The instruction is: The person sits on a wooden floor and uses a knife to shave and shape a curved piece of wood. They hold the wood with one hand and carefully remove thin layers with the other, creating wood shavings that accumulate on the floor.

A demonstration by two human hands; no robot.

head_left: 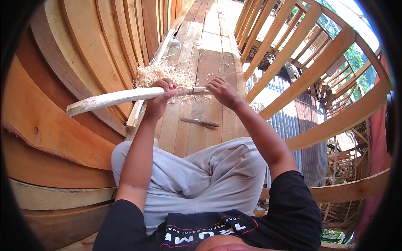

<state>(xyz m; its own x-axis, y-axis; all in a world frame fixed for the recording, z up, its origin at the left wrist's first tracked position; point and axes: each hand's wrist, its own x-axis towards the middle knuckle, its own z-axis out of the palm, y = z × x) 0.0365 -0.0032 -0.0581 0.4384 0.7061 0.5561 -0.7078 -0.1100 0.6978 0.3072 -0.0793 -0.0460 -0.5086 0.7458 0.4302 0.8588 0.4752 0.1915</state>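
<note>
A person in grey trousers sits cross-legged on a plank floor, both arms stretched forward. Between them, held crosswise above the floor, is a long, pale, slightly curved wooden stick. The left hand is wrapped around it partway along; the thicker, blunt end reaches well out beyond that hand to the left, dipping a little lower. The right hand is closed at the stick's slimmer end, fingers bunched together (their exact hold on the tip is too small to make out). A short stretch of stick shows between the two hands.

Nearer the person, below the stick and apart from both hands, a knife lies on the planks. Just beyond the left hand spreads a heap of curly wood shavings. Tall boards line the left side; a slatted wooden railing curves along the right.
</note>
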